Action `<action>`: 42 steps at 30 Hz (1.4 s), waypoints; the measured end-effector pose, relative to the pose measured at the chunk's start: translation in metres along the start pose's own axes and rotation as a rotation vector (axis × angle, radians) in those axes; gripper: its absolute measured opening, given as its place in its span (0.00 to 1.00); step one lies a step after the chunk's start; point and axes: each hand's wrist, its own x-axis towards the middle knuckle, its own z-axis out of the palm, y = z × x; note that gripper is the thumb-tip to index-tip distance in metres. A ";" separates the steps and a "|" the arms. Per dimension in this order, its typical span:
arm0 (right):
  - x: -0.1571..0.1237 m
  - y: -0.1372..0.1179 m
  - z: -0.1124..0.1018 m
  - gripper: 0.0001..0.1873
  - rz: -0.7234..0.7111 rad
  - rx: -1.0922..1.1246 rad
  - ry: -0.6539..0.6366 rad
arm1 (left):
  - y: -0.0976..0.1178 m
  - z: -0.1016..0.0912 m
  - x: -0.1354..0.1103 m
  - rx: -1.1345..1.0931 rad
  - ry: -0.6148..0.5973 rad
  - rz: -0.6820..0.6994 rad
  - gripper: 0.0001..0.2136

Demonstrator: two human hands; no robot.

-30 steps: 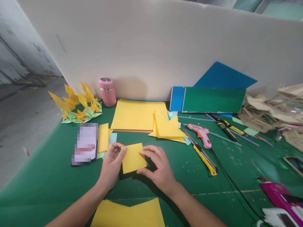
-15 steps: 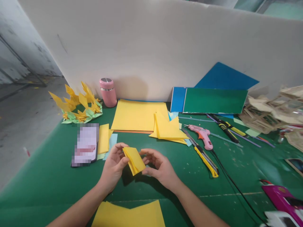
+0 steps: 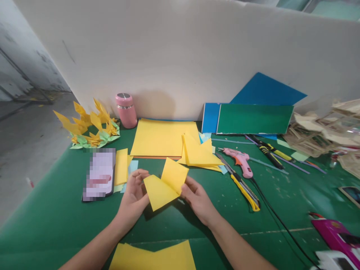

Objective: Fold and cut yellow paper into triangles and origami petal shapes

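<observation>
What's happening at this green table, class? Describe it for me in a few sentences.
A person is holding a folded yellow paper above the green table, its two visible panels spread at an angle. The left hand has one side and the right hand the other. More yellow sheets lie beyond, while a pink glue gun and a yellow utility knife lie to the right, untouched.
</observation>
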 end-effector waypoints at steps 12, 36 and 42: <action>0.003 -0.003 -0.005 0.19 -0.003 0.097 0.256 | -0.006 -0.008 -0.005 0.735 -0.104 0.521 0.07; 0.005 -0.010 -0.027 0.19 0.016 -0.333 0.137 | -0.006 -0.014 -0.011 1.177 -0.571 0.713 0.29; 0.007 -0.004 -0.032 0.17 -0.116 -0.708 0.258 | -0.004 -0.005 -0.018 1.177 -0.625 0.557 0.18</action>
